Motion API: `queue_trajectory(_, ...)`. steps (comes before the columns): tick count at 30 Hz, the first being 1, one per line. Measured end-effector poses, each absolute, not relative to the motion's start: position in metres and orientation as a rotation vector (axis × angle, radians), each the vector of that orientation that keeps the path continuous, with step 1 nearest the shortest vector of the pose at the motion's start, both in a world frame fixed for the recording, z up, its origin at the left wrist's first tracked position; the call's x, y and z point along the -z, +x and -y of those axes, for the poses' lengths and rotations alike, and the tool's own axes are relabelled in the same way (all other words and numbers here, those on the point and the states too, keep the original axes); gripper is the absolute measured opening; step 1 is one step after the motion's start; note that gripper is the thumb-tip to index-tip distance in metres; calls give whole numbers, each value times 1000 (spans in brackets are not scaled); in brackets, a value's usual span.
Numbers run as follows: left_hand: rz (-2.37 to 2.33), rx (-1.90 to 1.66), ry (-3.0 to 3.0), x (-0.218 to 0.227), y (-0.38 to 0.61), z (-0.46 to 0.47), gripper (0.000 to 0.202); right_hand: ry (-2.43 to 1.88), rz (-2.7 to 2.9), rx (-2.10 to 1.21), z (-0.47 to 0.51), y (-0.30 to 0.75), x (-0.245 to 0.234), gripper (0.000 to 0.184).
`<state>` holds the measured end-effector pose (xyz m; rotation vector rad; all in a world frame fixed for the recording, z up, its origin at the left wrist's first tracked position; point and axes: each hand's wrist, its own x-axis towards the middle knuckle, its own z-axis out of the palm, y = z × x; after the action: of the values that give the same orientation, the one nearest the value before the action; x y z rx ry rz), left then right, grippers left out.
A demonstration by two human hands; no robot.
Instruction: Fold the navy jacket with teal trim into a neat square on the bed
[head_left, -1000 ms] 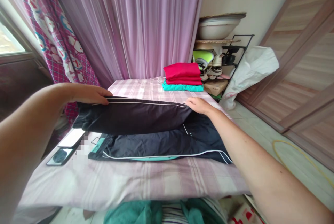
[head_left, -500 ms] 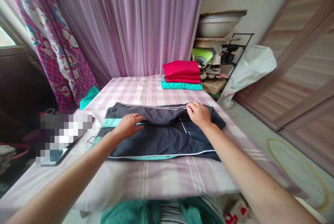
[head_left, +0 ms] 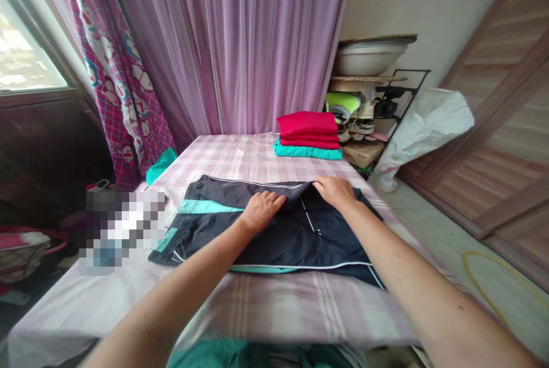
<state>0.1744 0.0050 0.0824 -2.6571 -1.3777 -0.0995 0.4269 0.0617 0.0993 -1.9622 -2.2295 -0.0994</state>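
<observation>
A dark navy garment (head_left: 309,248) with teal panels and white piping lies folded on a pink plaid bedsheet (head_left: 257,305). Its upper layer ends in a soft fold near the far side. My left hand (head_left: 262,210) rests flat on the middle of the garment, holding nothing. My right hand (head_left: 335,192) presses on the fold near the far edge, its fingers lying over the cloth without a visible pinch. Beyond the garment, a folded red cloth (head_left: 307,126) sits on a folded teal cloth (head_left: 307,151).
A pixelated patch (head_left: 124,230) covers something at the bed's left side, near a small teal cloth (head_left: 160,166). Beyond the bed's far right corner stand a shoe rack (head_left: 360,110), a white basin (head_left: 369,59) and a white plastic bag (head_left: 424,133).
The garment's upper layer, lifted by both hands a second ago, now lies flat on the lower layer. My left hand has come down onto the garment and moved right. The view has shifted slightly.
</observation>
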Motion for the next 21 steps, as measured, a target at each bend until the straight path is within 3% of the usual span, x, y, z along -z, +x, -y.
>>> queue_trajectory(5,1794,368,-2519,-115,163,-42,35,-1988,2266,93,-77,428,-131,39)
queue_trajectory(9,1867,432,-2526,-132,158,-68,32,-2074,2353,36,-79,425,-144,40)
queue_trajectory(17,1788,488,-2655,-114,144,-77,38,-2126,2280,-35,-75,425,-132,39)
queue_trajectory(21,1982,389,-2522,-100,99,-70,49,-2098,2384,-178,-72,437,-120,33)
